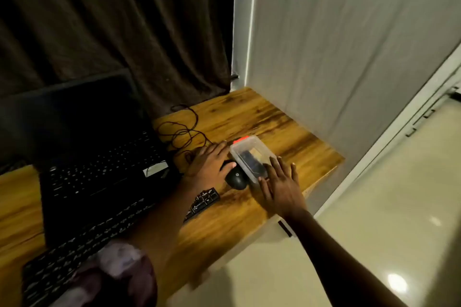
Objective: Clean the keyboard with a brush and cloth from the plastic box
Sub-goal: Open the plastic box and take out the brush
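2 hands are out over the far right end of the wooden desk, one on each side of the plastic box. The box lies flat near the desk's right edge, its lid on, an orange tab at the far end, and something dark plus a tan piece showing dimly through the clear plastic. I'd guess those are the brush and cloth, but it is too murky to say.

The left hand rests with its fingers loosely spread, touching the box's left side and lying over the black mouse, which sits tight against the box. The right hand is flat and open, fingertips on the box's near right corner. Neither has closed on anything.

The box looks light, thin-walled and smooth, so it will likely skate on the wood or flex if squeezed mid-wall. Better to take it by the 2 long sides near the corners, where it is stiffest, and pry at the tab.

The keyboard lies at the near left, in front of the laptop, partly under the left forearm.
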Tool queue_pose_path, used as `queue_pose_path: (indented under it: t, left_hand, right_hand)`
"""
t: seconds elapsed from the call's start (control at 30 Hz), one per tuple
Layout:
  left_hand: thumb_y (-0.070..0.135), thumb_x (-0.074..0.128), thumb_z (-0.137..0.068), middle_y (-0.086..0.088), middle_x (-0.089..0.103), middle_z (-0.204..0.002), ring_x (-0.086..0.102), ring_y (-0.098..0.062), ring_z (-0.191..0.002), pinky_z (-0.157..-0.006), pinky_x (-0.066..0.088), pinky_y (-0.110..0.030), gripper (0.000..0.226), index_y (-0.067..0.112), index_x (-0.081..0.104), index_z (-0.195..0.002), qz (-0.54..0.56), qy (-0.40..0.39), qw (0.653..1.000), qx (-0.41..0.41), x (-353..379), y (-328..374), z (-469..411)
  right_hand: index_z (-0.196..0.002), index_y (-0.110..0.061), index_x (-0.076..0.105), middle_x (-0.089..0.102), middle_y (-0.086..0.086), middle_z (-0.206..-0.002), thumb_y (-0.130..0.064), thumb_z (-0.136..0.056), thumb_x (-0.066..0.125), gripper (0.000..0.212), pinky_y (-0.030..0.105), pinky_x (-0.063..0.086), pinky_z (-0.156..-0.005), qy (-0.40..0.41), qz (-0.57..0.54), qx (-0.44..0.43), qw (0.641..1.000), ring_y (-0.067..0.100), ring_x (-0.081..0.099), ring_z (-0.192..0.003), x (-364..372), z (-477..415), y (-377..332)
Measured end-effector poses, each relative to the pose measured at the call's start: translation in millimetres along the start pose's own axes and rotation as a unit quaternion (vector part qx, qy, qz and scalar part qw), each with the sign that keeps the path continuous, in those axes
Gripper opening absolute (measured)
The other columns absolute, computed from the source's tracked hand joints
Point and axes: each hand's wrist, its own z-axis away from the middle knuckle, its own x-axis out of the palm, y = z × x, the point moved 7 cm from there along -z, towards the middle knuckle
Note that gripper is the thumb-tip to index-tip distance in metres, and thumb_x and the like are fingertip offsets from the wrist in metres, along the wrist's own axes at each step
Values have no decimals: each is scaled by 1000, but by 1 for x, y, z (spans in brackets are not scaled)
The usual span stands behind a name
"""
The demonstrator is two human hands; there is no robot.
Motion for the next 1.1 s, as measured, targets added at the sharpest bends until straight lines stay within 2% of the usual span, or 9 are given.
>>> queue_pose_path:
  t: [0.17,0.33,0.47,0.57,0.7,0.77,0.87,0.97,1.1]
  left_hand:
    - [55,33,-100,-3,27,-162,27,-21,-147,-116,24,-39,65,17,30,-153,-11,-25,1000,6,20,11,-28]
    - [57,32,-100,-2,22,-164,22,-20,-149,-118,24,-39,65,19,30,-153,9,-49,999,2,33,15,-47]
    - [52,33,-103,-1,17,-165,21,-21,-149,-119,21,-38,63,16,29,-154,4,-64,998,2,41,20,-57]
    - [54,27,-103,-2,15,-165,23,-23,-148,-118,23,-41,64,14,29,-154,5,-68,998,3,45,18,-59]
    - [63,1,-88,-5,21,-164,28,-24,-147,-116,27,-41,87,11,33,-152,-11,-51,998,20,45,19,-58]
    - [63,0,-86,-7,23,-163,29,-25,-146,-116,28,-41,90,10,34,-151,-5,-51,998,25,46,18,-58]
    - [61,13,-96,-5,22,-163,33,-26,-144,-115,30,-40,78,12,32,-152,2,-51,998,20,44,17,-60]
    - [51,33,-102,0,21,-163,38,-28,-138,-110,35,-38,62,15,32,-152,14,-40,999,10,44,15,-63]
    - [46,42,-101,1,30,-160,45,-28,-133,-106,40,-37,57,13,42,-147,40,-14,999,5,41,15,-64]
  right_hand:
    - [-150,-12,38,32,12,-157,-48,-101,23,62,53,15,-120,20,-2,10,1000,28,21,-149,6,18,21]
    - [-145,-14,47,47,11,-149,-44,-104,22,56,50,34,-114,29,18,-34,999,32,39,-141,-1,18,23]
    - [-129,-14,64,62,9,-134,-24,-88,70,43,46,53,-95,75,38,-43,996,33,57,-125,-7,12,24]
    - [-116,-14,71,66,8,-127,-19,-79,80,39,43,57,-83,106,37,-52,992,33,62,-118,-9,10,22]
    - [-111,-14,74,67,7,-127,-19,-78,82,35,41,58,-82,126,32,-69,989,31,64,-116,-9,9,23]
    - [-110,-13,74,67,7,-127,-19,-77,82,34,42,57,-85,123,21,-74,989,30,63,-117,-8,8,23]
    - [-111,-13,73,66,9,-128,-20,-79,81,34,44,58,-86,113,3,-84,990,31,62,-118,-8,7,25]
    - [-112,-13,73,62,10,-133,-22,-82,76,32,40,52,-95,108,16,-115,987,31,57,-125,-2,15,25]
    - [-115,-13,71,53,11,-143,-33,-99,52,32,46,44,-106,109,14,-127,986,31,45,-136,5,22,25]
